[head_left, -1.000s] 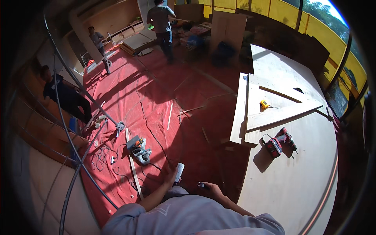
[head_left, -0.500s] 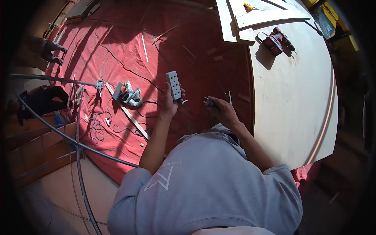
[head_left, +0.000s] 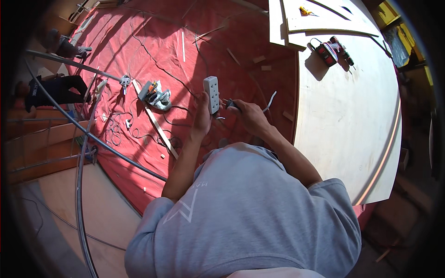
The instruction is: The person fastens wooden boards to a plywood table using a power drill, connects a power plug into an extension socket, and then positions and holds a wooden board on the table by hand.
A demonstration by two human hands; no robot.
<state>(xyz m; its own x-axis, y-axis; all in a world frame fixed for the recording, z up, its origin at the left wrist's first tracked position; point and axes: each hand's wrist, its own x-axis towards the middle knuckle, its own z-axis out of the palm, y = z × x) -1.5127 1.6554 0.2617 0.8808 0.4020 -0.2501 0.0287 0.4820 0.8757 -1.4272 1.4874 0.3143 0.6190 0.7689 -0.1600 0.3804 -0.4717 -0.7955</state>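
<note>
My left hand is wrapped round a white multi-socket power strip, held upright with the sockets facing up at me. My right hand grips a dark plug by its body, its pins pointing left at the strip, a short way from its right side and apart from it. A short length of white cable shows beyond my right hand; I cannot tell what it joins. Both hands are over the red sheet covering the floor.
Tools in a grey bag, cords and wood strips lie on the sheet. Bent metal bars cross the left, with two people beyond. At right, a large pale board carries a drill, red case-like tool and yellow tape measure.
The view has tilted down. My right hand and the plug have moved left and up, closer to the power strip, which my left hand has raised slightly.
</note>
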